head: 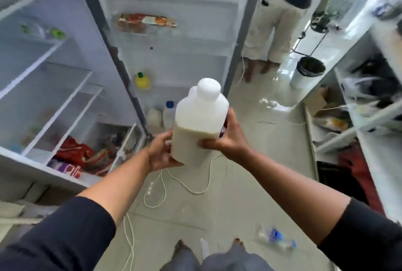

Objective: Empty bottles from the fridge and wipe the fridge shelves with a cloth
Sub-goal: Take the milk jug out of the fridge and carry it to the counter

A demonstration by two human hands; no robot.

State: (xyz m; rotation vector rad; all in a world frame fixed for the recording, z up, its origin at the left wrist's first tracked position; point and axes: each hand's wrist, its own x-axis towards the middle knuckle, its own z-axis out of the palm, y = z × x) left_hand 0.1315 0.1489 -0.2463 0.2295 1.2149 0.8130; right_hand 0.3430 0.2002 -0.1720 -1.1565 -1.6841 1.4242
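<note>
I hold a large white plastic bottle (pixel 199 122) upright in front of me, about a third full of a creamy liquid, cap on. My left hand (pixel 162 151) grips its lower left side and base. My right hand (pixel 226 138) wraps its lower right side. The fridge (pixel 50 88) stands open at left with bare white shelves. Its door (pixel 171 38) swings out ahead, holding a yellow bottle (pixel 142 80), a blue-capped bottle (pixel 169 114) and a pale jug (pixel 154 119). No cloth is visible.
The bottom fridge drawer holds red packets (pixel 74 153). White cables (pixel 180 183) trail over the floor, and a crushed plastic bottle (pixel 276 239) lies near my feet. Another person (pixel 278 14) stands beyond the door. A bin (pixel 307 72) and cluttered white shelving (pixel 356 118) are at right.
</note>
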